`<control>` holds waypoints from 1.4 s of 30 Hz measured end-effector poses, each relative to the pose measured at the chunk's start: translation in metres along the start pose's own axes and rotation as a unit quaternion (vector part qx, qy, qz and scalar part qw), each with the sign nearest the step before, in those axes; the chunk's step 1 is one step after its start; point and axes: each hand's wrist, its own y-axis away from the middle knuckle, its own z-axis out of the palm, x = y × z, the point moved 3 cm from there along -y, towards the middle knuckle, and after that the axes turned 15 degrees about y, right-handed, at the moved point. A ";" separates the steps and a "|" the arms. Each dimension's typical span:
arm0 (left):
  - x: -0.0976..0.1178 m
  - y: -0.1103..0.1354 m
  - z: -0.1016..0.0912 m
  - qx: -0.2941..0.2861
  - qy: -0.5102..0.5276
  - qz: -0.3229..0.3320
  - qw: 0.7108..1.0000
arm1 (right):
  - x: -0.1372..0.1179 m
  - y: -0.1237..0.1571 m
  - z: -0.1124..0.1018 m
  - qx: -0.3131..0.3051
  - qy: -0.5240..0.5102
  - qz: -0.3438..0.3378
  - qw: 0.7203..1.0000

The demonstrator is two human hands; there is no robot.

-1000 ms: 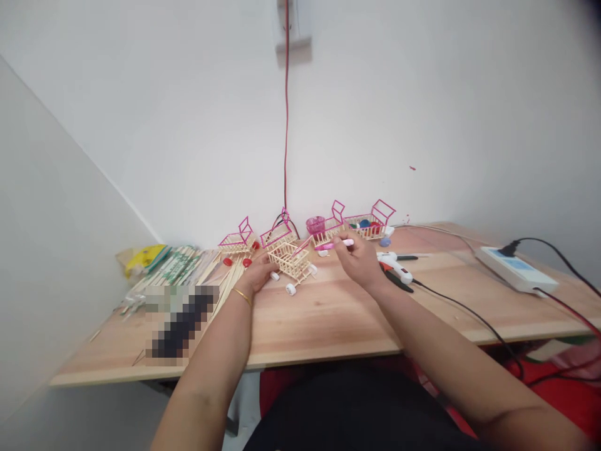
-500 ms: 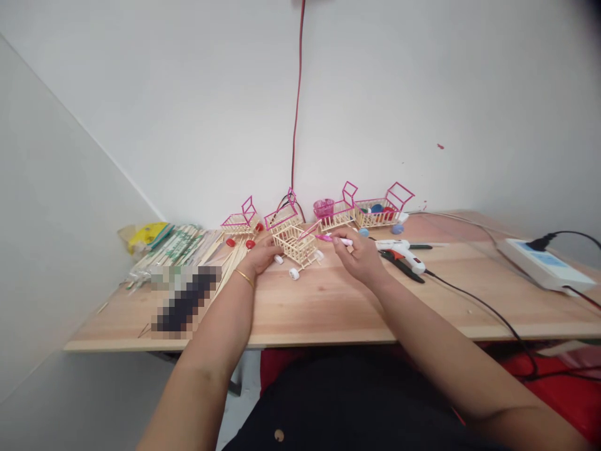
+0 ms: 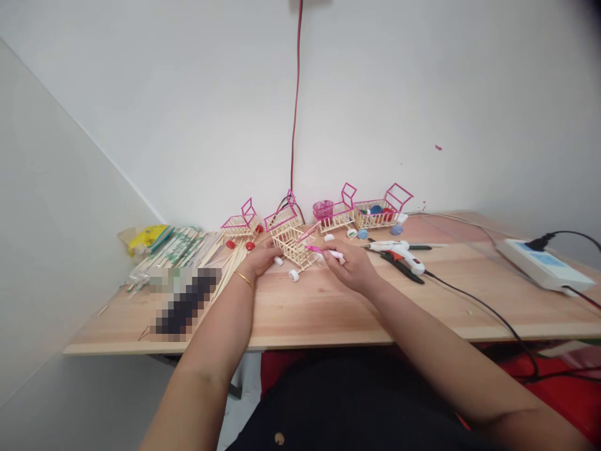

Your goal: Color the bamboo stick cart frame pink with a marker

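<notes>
A small cart of pale wooden sticks [image 3: 295, 247] with white wheels stands on the wooden table [image 3: 328, 313]. My left hand [image 3: 261, 258] grips its left side and steadies it. My right hand [image 3: 350, 268] is closed round a pink and white marker [image 3: 323, 252], whose tip touches the cart's pink top edge. Other stick carts with pink frames [image 3: 361, 212] line the wall behind.
A white glue gun [image 3: 399, 249] and black pliers lie right of my right hand, with a black cable running off the table edge. A white power strip [image 3: 544, 263] sits far right. Bundled sticks [image 3: 183, 250] and a blurred dark object lie left. Loose bottle caps sit near the carts.
My right hand has moved down and left with the marker, bringing its tip onto the cart. The camera view rose between the first two frames. My left hand stays on the cart.
</notes>
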 end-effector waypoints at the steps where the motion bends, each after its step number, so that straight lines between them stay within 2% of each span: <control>1: 0.000 0.000 0.000 0.000 -0.001 0.000 1.000 | -0.002 0.000 0.001 -0.004 -0.007 -0.002 1.000; 6: -0.001 -0.001 -0.001 0.000 -0.004 -0.002 1.000 | -0.003 0.000 0.000 -0.006 -0.016 -0.002 1.000; 15: -0.002 -0.002 -0.002 0.008 -0.001 -0.002 1.000 | 0.022 -0.001 -0.006 0.040 0.027 0.057 0.997; 18: -0.001 -0.001 0.000 0.006 -0.003 -0.001 1.000 | 0.018 0.000 -0.004 0.027 0.032 0.050 0.998; 23: 0.001 0.000 0.003 0.004 -0.001 -0.004 1.000 | -0.004 0.001 0.000 0.011 -0.009 -0.011 1.000; 26: 0.002 0.000 0.004 0.003 -0.006 -0.007 1.000 | -0.011 0.001 0.001 -0.009 -0.029 -0.024 0.999; 30: 0.002 0.000 0.003 0.005 -0.008 -0.004 1.000 | -0.006 0.001 -0.001 -0.010 -0.019 -0.006 1.000; 37: 0.002 0.001 0.005 0.007 -0.005 0.000 1.000 | 0.019 0.002 -0.003 0.023 0.023 0.058 0.998; 42: 0.003 0.001 0.006 0.005 -0.010 -0.004 1.000 | 0.007 0.003 0.000 0.008 0.000 0.022 1.000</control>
